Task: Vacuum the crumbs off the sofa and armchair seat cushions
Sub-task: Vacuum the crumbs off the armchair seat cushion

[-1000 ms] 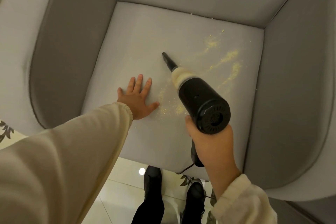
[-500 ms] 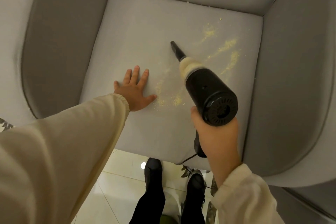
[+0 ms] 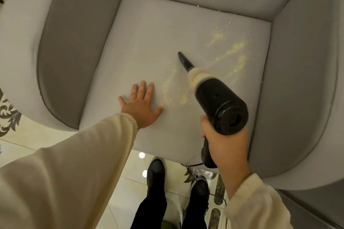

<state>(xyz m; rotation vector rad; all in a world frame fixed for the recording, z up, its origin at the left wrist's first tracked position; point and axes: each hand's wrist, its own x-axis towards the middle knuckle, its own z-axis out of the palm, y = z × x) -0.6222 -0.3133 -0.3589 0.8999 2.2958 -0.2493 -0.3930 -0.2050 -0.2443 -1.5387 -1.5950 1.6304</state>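
Working the armchair seat cushion (image 3: pixel 149 42) right now, person standing at its front edge and leaning in. Right hand (image 3: pixel 225 147) is wrapped tight around the grip of a black handheld vacuum (image 3: pixel 221 104), fingers closed on the handle under the motor body, cord (image 3: pixel 193 165) trailing off past the cushion's front edge. The narrow nozzle (image 3: pixel 183 59) points toward the middle of the cushion, tip looks like it's on or just above the fabric, can't tell which.

Left hand (image 3: pixel 141 104) is flat on the cushion with fingers spread, holding nothing, just pressing the fabric down near the front.

Crumbs (image 3: pixel 236 50): yellow streaks toward the cushion's back right corner, plus a thinner trail between the left hand and the vacuum body. A few specks sit along the back seam too.

My guess on handling: the vacuum looks light enough for one hand, rigid plastic, best held by that pistol grip. The cushion is soft and will dimple, so bracing it flat makes sense. Crumbs look fine and loose, easy to scatter if the nozzle shoves them.
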